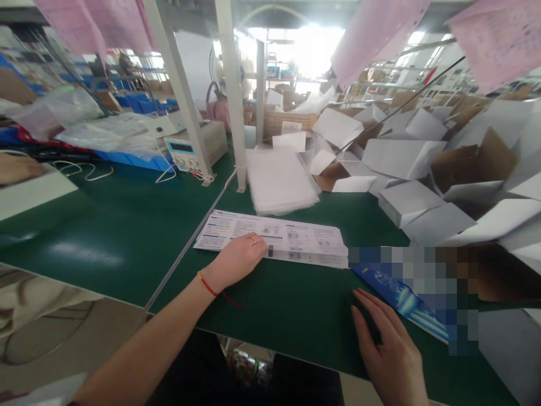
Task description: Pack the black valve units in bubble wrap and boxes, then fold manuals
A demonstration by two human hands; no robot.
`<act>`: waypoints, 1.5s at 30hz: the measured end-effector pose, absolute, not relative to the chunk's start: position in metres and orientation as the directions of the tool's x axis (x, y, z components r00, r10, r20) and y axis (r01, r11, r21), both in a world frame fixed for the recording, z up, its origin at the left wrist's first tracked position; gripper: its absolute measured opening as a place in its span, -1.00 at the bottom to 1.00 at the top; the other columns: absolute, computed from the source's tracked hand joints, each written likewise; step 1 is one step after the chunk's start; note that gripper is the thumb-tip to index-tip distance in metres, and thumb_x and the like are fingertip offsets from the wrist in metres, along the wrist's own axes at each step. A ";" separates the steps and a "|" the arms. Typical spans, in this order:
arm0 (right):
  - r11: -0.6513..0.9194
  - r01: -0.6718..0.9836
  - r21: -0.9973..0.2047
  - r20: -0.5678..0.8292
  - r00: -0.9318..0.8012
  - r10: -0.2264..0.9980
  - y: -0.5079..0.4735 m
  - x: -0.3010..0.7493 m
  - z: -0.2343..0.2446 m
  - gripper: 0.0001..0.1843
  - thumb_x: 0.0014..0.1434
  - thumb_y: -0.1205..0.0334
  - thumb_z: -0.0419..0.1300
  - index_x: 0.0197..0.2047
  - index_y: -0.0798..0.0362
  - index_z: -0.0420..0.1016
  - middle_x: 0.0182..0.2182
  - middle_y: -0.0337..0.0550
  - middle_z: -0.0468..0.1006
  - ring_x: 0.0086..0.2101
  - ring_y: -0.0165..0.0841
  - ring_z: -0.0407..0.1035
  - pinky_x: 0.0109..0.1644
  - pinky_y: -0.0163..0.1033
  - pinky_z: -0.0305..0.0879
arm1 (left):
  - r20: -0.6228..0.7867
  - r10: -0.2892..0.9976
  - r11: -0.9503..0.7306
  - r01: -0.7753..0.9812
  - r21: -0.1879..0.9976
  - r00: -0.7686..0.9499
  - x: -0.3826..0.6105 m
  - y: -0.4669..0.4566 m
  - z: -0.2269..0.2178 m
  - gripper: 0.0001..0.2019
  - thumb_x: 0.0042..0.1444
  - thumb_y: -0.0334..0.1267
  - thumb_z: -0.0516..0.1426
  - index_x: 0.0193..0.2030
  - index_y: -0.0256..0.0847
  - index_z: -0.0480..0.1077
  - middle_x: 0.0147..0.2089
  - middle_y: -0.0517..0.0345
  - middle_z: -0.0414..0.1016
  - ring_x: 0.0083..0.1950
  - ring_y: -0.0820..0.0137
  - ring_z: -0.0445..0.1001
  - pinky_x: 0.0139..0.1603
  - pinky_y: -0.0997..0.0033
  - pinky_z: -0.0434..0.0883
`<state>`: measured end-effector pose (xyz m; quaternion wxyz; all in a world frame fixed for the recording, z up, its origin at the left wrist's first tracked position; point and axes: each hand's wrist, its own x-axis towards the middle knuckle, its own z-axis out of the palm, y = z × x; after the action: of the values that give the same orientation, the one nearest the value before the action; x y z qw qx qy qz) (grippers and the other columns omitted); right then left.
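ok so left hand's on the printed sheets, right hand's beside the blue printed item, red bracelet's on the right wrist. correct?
One slip: the red bracelet is on the wrist of the left hand, per the head view. The rest holds: that hand is on the printed sheets, the right hand beside the blue printed item.

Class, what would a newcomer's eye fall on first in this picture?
Probably the heap of white boxes crowding the right side of the green table. Then the printed sheets under the left hand, near the middle, and the bright blue piece beside the right hand.
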<state>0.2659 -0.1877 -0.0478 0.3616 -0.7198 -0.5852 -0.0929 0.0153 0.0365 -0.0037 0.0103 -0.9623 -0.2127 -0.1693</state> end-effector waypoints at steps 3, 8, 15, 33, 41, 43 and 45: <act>-0.050 0.911 -0.409 0.566 0.296 0.770 -0.189 0.264 -0.047 -0.65 0.47 0.02 0.08 0.07 0.03 0.56 0.00 0.02 0.63 -0.10 -0.13 0.59 -0.08 -0.06 0.60 | 0.359 0.381 -0.915 0.403 0.016 0.852 0.016 0.030 -0.001 -0.79 0.42 -0.45 0.02 -0.16 -0.32 0.49 -0.16 -0.04 0.60 -0.11 0.23 0.58 -0.01 0.13 0.59; -0.002 0.888 -0.461 0.583 0.304 0.754 -0.185 0.251 -0.043 -0.72 0.46 0.10 0.13 0.10 0.01 0.54 0.03 0.00 0.61 -0.06 -0.15 0.56 -0.03 -0.08 0.58 | 0.375 0.337 -0.926 0.377 -0.037 0.864 0.018 0.021 0.001 -0.76 0.44 -0.46 -0.02 -0.16 -0.34 0.46 -0.17 -0.06 0.57 -0.10 0.19 0.55 0.00 0.07 0.56; 0.159 0.910 -0.382 0.672 0.156 0.724 -0.155 0.230 -0.023 -0.67 0.43 0.23 0.18 0.23 0.00 0.45 0.09 0.05 0.55 0.05 -0.10 0.49 0.12 0.04 0.50 | 0.367 0.294 -0.947 0.321 -0.013 0.883 0.011 0.004 -0.008 -0.76 0.46 -0.44 -0.03 -0.14 -0.31 0.45 -0.18 -0.02 0.55 -0.13 0.23 0.53 -0.03 0.12 0.54; 0.078 0.950 -0.302 0.447 0.069 0.892 -0.128 0.250 -0.043 -0.47 0.50 -0.09 -0.02 0.23 0.12 0.46 0.18 0.19 0.53 0.16 0.08 0.44 0.19 0.32 0.40 | 0.268 0.445 -0.891 0.390 0.235 0.855 -0.006 0.023 -0.007 -0.59 0.11 -0.29 0.42 0.09 -0.23 0.49 0.17 -0.06 0.58 0.17 0.14 0.55 0.20 0.03 0.52; -0.070 0.938 -0.340 0.133 0.122 0.984 -0.106 0.266 -0.009 -0.47 0.32 0.15 0.25 0.30 0.14 0.43 0.25 0.16 0.47 0.20 0.06 0.38 0.28 0.22 0.36 | 0.240 0.393 -0.905 0.328 0.270 0.888 -0.003 0.011 0.001 -0.67 0.07 -0.37 0.42 -0.04 -0.25 0.51 0.00 0.01 0.61 0.05 0.16 0.55 0.12 0.08 0.53; -0.085 0.940 -0.330 0.081 0.118 0.990 -0.096 0.272 0.001 -0.46 0.29 0.16 0.26 0.30 0.10 0.43 0.24 0.11 0.47 0.20 0.05 0.38 0.28 0.19 0.37 | 0.250 0.380 -0.911 0.313 0.269 0.891 -0.004 0.007 -0.001 -0.72 0.09 -0.40 0.39 -0.07 -0.24 0.50 -0.03 0.02 0.60 0.02 0.17 0.54 0.10 0.12 0.52; -0.110 0.943 -0.313 0.027 0.125 0.992 -0.084 0.281 0.008 -0.44 0.27 0.16 0.27 0.31 0.09 0.43 0.23 0.11 0.48 0.20 0.08 0.37 0.25 0.21 0.39 | 0.267 0.368 -0.917 0.299 0.265 0.891 -0.005 0.004 -0.003 -0.78 0.13 -0.42 0.35 -0.10 -0.24 0.48 -0.06 0.03 0.60 -0.01 0.19 0.54 0.08 0.16 0.52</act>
<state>0.2812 -0.0844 0.0076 0.1280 -0.7389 -0.6548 0.0950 -0.0053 0.0044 -0.0033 -0.1088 -0.9662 -0.1725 -0.1577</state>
